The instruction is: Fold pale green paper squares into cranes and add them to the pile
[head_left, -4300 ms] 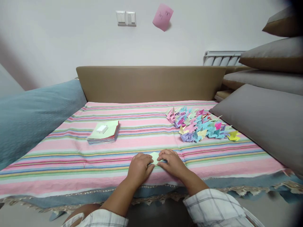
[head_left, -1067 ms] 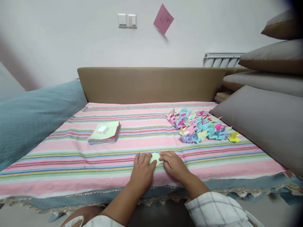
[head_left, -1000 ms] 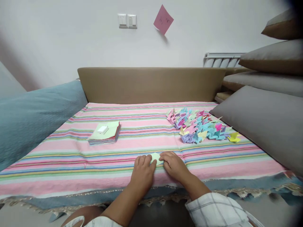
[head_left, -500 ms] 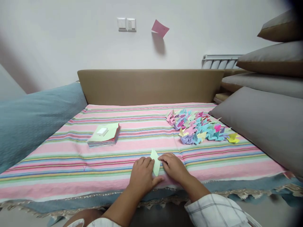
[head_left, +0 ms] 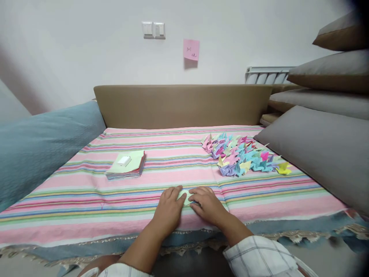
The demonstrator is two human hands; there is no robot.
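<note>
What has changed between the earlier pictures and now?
The pink note hangs lower on the wall and straighter. The green paper, pointing forward half a second ago, now shows only partly between left hand and right hand. The paper stack and folded papers stayed.

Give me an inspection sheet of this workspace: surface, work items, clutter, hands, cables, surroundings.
Surface: striped cloth, slightly creased.
Work items: pale green paper on the cloth; its folds are too covered to judge.
Clutter: paper stack with a white block on top, far left; colourful folded papers bunched far right.
Hands: left hand and right hand both touch the paper; grip unclear.
Cables: nothing seen.
Surroundings: grey cushions right, backrest behind, switches and pink note on the wall.
</note>
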